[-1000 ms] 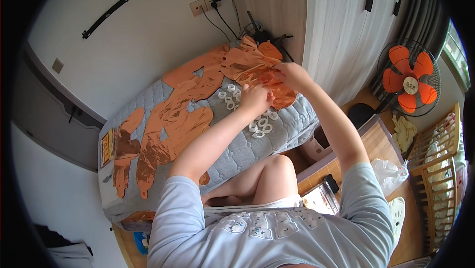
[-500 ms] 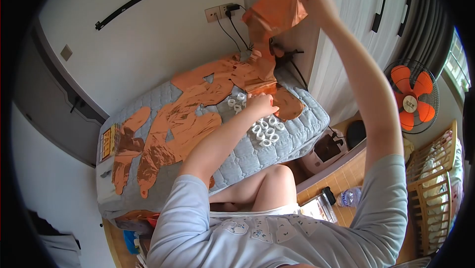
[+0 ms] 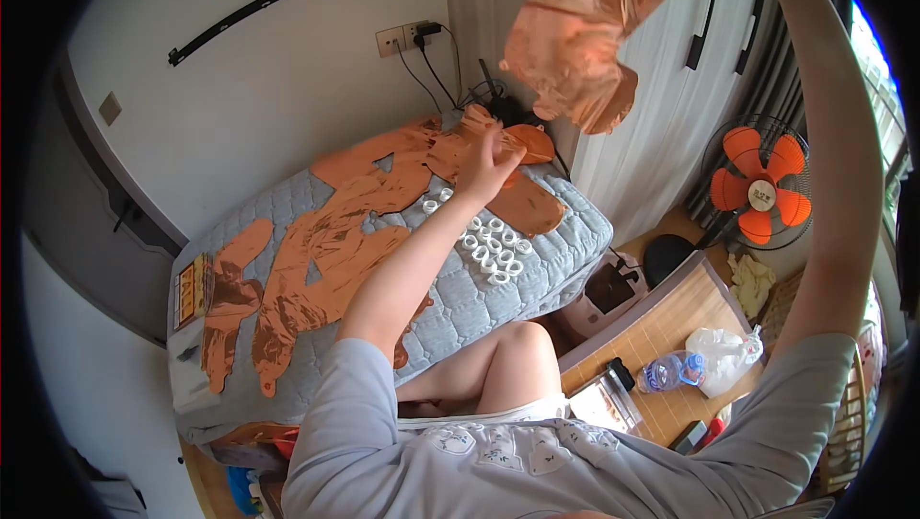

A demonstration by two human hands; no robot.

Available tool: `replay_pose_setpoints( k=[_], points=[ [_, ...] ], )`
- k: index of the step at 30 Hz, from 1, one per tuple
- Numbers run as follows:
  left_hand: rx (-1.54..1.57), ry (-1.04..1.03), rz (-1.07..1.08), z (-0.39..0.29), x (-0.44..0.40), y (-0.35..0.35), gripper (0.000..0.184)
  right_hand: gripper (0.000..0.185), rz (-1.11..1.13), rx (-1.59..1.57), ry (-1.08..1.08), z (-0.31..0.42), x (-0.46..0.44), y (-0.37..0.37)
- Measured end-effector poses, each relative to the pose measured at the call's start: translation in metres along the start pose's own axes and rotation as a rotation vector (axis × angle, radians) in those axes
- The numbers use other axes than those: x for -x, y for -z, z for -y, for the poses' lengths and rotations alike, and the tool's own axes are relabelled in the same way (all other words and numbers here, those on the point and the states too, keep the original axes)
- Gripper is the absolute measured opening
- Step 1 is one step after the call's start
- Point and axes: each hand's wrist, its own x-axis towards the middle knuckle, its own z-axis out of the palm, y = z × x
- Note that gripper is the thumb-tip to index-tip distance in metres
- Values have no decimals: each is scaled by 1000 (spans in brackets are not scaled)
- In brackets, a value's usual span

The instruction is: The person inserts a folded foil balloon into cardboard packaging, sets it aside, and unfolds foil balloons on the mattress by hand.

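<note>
The raised foil (image 3: 580,49) hangs far right; it looks light, limp, slick and easily creased, best pinched by an edge. The left hand (image 3: 487,172) has fingers part-curled over other foil (image 3: 532,207), grip unclear; the right hand is out of view. Near right, 1 bag (image 3: 724,361) and 1 bottle (image 3: 661,372): contents unclear.

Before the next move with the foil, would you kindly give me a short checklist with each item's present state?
1. Hanging copper-coloured foil shape off the grey quilted mattress: ok, suspended above it.
2. Right hand's grip: cannot tell; the raised arm leaves the picture.
3. Left hand's hold: cannot tell; it is at the far foil, contact unclear.
4. Small white rings uncovered by foil: ok for those visible; the left forearm may hide some.
5. Flat copper-coloured foil pieces smooth: not ok, visibly wrinkled.
</note>
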Motion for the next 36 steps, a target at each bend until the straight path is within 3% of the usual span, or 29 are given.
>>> replay_pose_setpoints(
  k=[2,3,5,6,7,9,10,13,17,19,21,22,23,25,27,29,30,32,35,36],
  points=[
    [230,-207,-116,-36,-3,15,81,31,63,-24,-4,19,6,11],
    [233,-206,-118,-52,-5,24,81,30,124,-54,-8,24,8,14],
    [-8,-336,-175,-71,-7,41,87,29,139,-147,-29,35,15,15],
    [-49,-408,-261,-73,-8,41,76,28,152,-241,-52,42,16,15],
    [-53,-403,-268,-72,-6,45,76,28,152,-246,-43,48,17,17],
    [462,-122,282,-69,-2,55,48,26,334,-404,-323,62,18,21],
    [458,-119,278,-66,4,60,48,28,358,-400,-309,65,19,20],
    [582,-8,343,-48,24,76,19,28,243,-225,-148,48,20,-9],
    [590,12,239,-43,46,107,15,30,235,-301,-36,43,14,-43],
    [575,67,212,-29,49,122,15,32,212,-226,-51,49,11,-60],
    [525,99,180,-19,48,140,14,34,286,-344,-238,67,8,-67],
    [480,133,152,-14,46,149,14,34,149,-386,-142,57,5,-93],
    [480,132,144,-8,43,160,14,34,148,-386,-134,47,-2,-119],
    [361,106,60,4,33,184,14,32,-254,-931,526,36,-18,-156],
    [295,48,-40,13,25,213,14,31,-239,-1063,581,98,-24,-119],
    [340,49,-254,17,19,247,19,31,-62,-636,-126,147,-21,-96],
    [337,51,-262,21,17,266,19,31,-69,-481,-52,163,-20,-95],
    [-63,86,-327,29,22,304,12,20,-111,-650,78,208,-1,-97],
    [-266,7,-357,38,48,346,15,21,-227,-525,406,269,32,-117],
    [-205,10,-334,55,56,360,15,21,-226,-534,518,292,46,-121]
  ],
)
